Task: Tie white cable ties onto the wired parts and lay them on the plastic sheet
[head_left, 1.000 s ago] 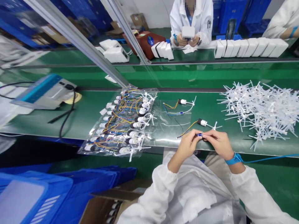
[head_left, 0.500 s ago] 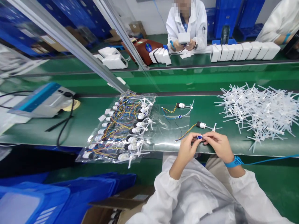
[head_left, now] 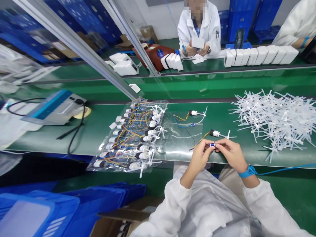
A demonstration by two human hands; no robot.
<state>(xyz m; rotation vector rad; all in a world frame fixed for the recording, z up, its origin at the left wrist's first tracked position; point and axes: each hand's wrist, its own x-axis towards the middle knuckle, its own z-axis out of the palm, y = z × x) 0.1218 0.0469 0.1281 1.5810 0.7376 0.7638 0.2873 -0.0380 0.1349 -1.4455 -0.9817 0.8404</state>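
Just over the near edge of the bench, my left hand [head_left: 201, 155] pinches a small blue component [head_left: 212, 144] in a pale metal frame. My right hand [head_left: 230, 152] meets it from the other side, thumb and fingertips closed on what seems to be the end of a thin white tube, mostly hidden by the fingers. Beyond my hands lies a small black-and-white pump motor [head_left: 214, 133] with yellow and red wires; its tube runs to a white branched connector [head_left: 228, 135]. A similar motor [head_left: 193, 113] with tube and blue component [head_left: 193, 124] lies farther back.
Several wired motors lie on a clear plastic bag [head_left: 133, 138] to the left. A heap of white branched tubes [head_left: 276, 118] covers the right. A grey-blue device [head_left: 55, 107] stands far left. Across the barrier, a co-worker [head_left: 198, 33] holds a white box. A cord trails from my blue wristband [head_left: 248, 171].
The view has shifted slightly, so the bench appears a little farther right and lower. My hands keep the same pinch on the blue component. The co-worker's white box has tilted slightly.
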